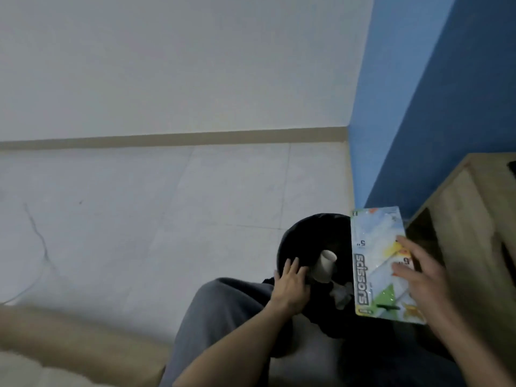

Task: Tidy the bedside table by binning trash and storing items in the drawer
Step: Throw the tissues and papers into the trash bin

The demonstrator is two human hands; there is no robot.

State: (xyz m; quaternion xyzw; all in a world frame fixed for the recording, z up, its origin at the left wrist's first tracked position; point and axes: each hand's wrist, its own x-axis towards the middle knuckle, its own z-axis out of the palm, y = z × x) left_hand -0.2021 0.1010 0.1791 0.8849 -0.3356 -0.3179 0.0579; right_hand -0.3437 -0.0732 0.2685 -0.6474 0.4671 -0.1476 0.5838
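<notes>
Scissors pack [375, 263], a flat rectangle of printed card under glossy clear plastic with the word "scissors" running down its side, is held upright over the right edge of the bin [304, 222]. The bin is round and lined with a soft, wrinkled black bag. Inside lie a pale paper cup [325, 265], tipped on its side with its open mouth up, and some crumpled white paper [342, 296] near the pack's lower edge. Just right of the bin stands the bedside table [469, 219], boxy, of light wood with a matt grain.

The right hand [421, 275] holds the pack, its fingers spread and fairly straight across the printed face; the thumb is hidden behind the card. The left hand [290, 286] rests on the near rim of the bin, fingers laid forward over the black liner and holding nothing. Both forearms reach in from below, bare, above a grey trouser leg [223, 317].
</notes>
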